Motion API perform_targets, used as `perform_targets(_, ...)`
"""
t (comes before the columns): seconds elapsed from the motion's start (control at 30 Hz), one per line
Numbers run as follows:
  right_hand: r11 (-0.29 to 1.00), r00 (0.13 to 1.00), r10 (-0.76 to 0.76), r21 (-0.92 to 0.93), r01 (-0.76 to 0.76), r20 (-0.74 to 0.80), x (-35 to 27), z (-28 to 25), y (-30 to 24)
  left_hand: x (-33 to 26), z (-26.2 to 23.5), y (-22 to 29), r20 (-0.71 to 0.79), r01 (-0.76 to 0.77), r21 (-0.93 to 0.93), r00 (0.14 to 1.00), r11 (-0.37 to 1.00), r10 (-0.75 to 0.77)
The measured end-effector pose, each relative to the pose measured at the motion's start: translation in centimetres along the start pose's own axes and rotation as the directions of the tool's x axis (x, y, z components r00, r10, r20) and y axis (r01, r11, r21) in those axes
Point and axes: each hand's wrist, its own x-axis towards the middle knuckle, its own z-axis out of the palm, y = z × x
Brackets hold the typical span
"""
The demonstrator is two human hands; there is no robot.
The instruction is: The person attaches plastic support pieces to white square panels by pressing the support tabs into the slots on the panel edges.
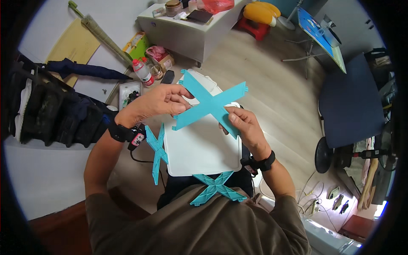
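Pale wood-look floor (272, 80) lies far and right; nearer, a white rounded-rectangular plastic tray (204, 151); above its far part, a turquoise X-shaped plastic panel (211, 104), probably light and stiff with fragile end tabs (246, 89), best held by its broad arms (192, 117); the right hand (250, 127) pinches the near-right one; the left hand (157, 102) is curled at left, grip unclear.

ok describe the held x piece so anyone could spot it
Start at the white tray in the middle of the view. Over its far half, the right hand grips a teal X-shaped piece, left hand at its edge. Its visible face is smooth, while the leftmost X and the nearest X are ribbed.
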Motion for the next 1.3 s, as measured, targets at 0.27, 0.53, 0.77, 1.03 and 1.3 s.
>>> perform_targets(0.27, 0.975, 0.995, 0.077, 0.204, -0.088, 0.062, 2.0, -0.3, 0.6, 0.0, -0.9, -0.8, 0.088, 0.093, -0.07, 0.992, 0.993, -0.086)
perform_targets(0.53, 0.96, 0.938, -0.163, -0.27, 0.078, -0.305, 1.9, -3.8, 0.4, -0.1, -0.5, 0.1, -0.146, 0.146, -0.061, 0.977, 0.987, -0.153)
perform_targets(0.77, 0.204, 0.887, -0.421, -0.933, 0.296, 0.189, 3.8, 2.8, -4.2, 0.5, 1.2, 2.2, -0.167, 0.164, -0.143, 0.968, 0.976, -0.188)
perform_targets(1.03, -0.01, 0.848, -0.453, -0.953, 0.304, 0.275, 7.1, 3.2, -3.9, 0.7, 1.7, 4.3, -0.013, 0.13, -0.22, 0.991, 0.967, -0.136)
perform_targets(1.3, 0.768, 0.909, -0.394, -0.593, 0.244, -0.136, 6.2, -1.8, -1.1, 0.1, -5.6, 0.1, -0.083, 0.017, 0.065, 0.996, 0.998, -0.012)
